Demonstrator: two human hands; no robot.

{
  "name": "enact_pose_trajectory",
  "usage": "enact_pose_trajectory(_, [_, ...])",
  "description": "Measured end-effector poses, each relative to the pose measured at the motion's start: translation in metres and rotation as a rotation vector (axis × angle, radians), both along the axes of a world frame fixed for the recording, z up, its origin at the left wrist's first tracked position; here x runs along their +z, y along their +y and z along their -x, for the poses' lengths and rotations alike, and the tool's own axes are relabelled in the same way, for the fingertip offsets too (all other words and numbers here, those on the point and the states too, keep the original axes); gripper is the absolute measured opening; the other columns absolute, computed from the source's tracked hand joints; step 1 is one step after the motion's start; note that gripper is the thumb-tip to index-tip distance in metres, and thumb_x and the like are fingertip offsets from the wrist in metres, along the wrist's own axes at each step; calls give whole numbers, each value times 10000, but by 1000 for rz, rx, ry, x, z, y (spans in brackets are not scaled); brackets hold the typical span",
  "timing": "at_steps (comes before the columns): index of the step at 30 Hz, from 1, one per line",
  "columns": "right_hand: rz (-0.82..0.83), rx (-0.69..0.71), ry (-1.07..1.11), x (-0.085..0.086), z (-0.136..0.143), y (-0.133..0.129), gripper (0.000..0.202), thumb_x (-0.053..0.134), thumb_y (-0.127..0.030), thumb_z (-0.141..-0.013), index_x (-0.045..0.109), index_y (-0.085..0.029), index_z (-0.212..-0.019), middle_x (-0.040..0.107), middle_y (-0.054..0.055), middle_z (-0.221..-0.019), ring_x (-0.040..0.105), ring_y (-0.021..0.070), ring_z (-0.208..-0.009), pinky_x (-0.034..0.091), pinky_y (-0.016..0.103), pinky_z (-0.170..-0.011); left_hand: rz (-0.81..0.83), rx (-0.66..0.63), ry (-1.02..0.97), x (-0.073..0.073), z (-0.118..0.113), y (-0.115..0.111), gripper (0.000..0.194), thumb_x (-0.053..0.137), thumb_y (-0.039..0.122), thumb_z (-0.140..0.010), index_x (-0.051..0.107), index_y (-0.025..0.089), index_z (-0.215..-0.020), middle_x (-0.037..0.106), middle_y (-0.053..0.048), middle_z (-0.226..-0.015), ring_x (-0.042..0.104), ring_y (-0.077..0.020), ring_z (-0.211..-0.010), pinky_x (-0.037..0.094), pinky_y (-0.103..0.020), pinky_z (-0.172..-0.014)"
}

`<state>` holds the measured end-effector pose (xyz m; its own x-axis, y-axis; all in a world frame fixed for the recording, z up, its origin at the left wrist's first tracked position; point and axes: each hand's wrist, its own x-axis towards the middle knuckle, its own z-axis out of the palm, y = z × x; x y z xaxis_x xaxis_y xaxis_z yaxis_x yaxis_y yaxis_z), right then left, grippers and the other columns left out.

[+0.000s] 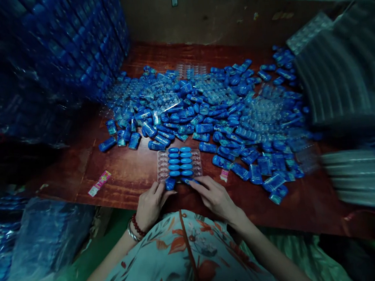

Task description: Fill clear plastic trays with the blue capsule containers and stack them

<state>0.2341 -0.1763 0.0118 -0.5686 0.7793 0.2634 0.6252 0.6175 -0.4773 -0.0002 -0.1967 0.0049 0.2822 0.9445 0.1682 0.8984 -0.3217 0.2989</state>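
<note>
Directly in front of my body, a clear plastic tray with moulded cavities lies on the table. Two columns of shiny blue oval pieces fill its middle, and clear cavities show on both sides. At the tray's near left edge, the fingers of my left hand pinch a small blue packet. My right hand has its thumb and fingers closed on another small blue packet at the near right edge. The fingertips partly cover both packets, so their exact shape is hard to see.
Behind the tray spreads a heap of blue packets mixed with clear trays. Tall plastic-wrapped blue stacks stand at left; stacked clear trays stand at right. Pink slips lie on the brown table.
</note>
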Motion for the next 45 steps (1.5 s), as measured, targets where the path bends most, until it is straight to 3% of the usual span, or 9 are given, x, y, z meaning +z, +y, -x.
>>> enact_pose_trajectory(6, [76, 47, -77, 3, 3, 5, 442, 372, -34, -845, 542, -186, -1223, 603, 95, -995, 573, 186, -896, 541, 314, -754, 210, -220, 166, 11, -10, 6, 92, 440, 185, -913, 526, 167, -941, 603, -27, -809, 592, -121, -609, 411, -199, -513])
enact_pose_trajectory(10, [94, 60, -106, 6, 5, 6, 453, 364, -6, -829, 548, -179, -1206, 595, 84, -971, 563, 175, -881, 531, 295, -759, 283, -331, 383, 19, -13, 7, 241, 417, 3, -810, 504, 145, -985, 596, -47, -839, 611, -146, -653, 433, -211, -500])
enact_pose_trajectory(17, [-25, 42, -239, 9, 15, 8, 380, 369, -39, -865, 574, -154, -1163, 584, 78, -872, 533, 181, -785, 501, 289, -680, 144, -535, 570, 39, -17, 22, 226, 341, -16, -804, 509, 128, -848, 539, -61, -705, 570, -185, -581, 408, -254, -456])
enact_pose_trajectory(22, [-58, 8, -321, 12, 26, 3, 314, 401, -76, -886, 573, -151, -1138, 586, 83, -872, 541, 194, -803, 490, 317, -708, 247, -605, 523, 42, -27, 48, 241, 313, -5, -831, 513, 129, -834, 559, -85, -743, 581, -194, -597, 429, -271, -479])
enact_pose_trajectory(28, [-16, -36, -428, 23, 41, -2, 293, 424, -77, -884, 548, -174, -1130, 591, 64, -970, 551, 194, -970, 443, 341, -908, 536, -433, 394, 41, -11, 57, 225, 401, 38, -845, 480, 145, -1027, 601, -110, -972, 643, -203, -793, 502, -279, -616])
enact_pose_trajectory(32, [-50, -97, -478, 19, 51, 2, 258, 411, -72, -880, 569, -180, -1053, 587, 76, -994, 543, 216, -1015, 435, 361, -917, 584, -318, 250, 33, -2, 57, 266, 429, 46, -840, 450, 173, -1073, 615, -98, -1021, 650, -188, -859, 504, -286, -739])
enact_pose_trajectory(39, [-162, -132, -186, 1, 34, 4, 368, 462, -197, -915, 462, -144, -1279, 628, 83, -960, 595, 178, -860, 497, 292, -776, 461, -218, -34, 22, 3, 68, 185, 461, 323, -910, 514, 188, -1025, 654, -62, -857, 651, -189, -773, 476, -247, -671])
enact_pose_trajectory(42, [-239, -272, -22, -3, 14, 10, 335, 473, -188, -911, 502, -190, -1244, 618, 79, -1026, 596, 168, -917, 488, 277, -806, 330, -92, -207, 14, 17, 86, 281, 467, 438, -897, 549, 170, -915, 631, -41, -770, 621, -175, -698, 462, -248, -646])
enact_pose_trajectory(45, [-164, -440, -98, -3, -9, 38, 320, 411, -140, -912, 559, -230, -1182, 613, 66, -1022, 587, 176, -925, 492, 277, -766, 154, 113, -255, -5, 33, 111, 302, 463, 419, -897, 552, 140, -971, 604, -83, -902, 603, -185, -755, 479, -289, -690])
